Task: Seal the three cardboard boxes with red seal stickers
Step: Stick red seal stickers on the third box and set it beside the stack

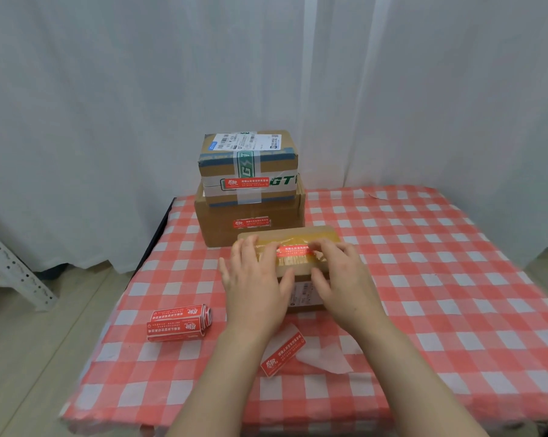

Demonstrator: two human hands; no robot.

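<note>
Both hands lay flat on the nearest cardboard box (pixel 304 296), which sat near the middle of the checked surface (pixel 424 279). The left hand (pixel 253 279) and the right hand (pixel 342 275) had their fingers straight and apart and gripped nothing. Their tips pressed a red seal sticker (pixel 294 251) onto the yellowish tape across the box's top.

Just behind, at 12 o'clock, stood a wider plain carton (pixel 222 230) with a taped parcel (pixel 247 159) stacked on it. The carton's sticker (pixel 251 223) and the parcel's sticker (pixel 246 183) were already on their front faces, so this looked like the last of the three seals.

To do it well, the pressing should probably run from the sticker's centre out toward 9 and 3 o'clock, driving out bubbles. The ends likely need the firmest rub, since glossy tape may hold adhesive poorly. The palms could steady the box so it would not slide on the cloth.

The parcel's tape bore green "GT" lettering. A white shipping label with barcodes lay on its top, the print too small to read. The red stickers carried white Chinese characters that I could not read with certainty.

A roll of stickers (pixel 178 323) lay at 8 o'clock from the near box. At 6 o'clock a loose sticker (pixel 283 354) lay beside white backing paper (pixel 324 357).
</note>
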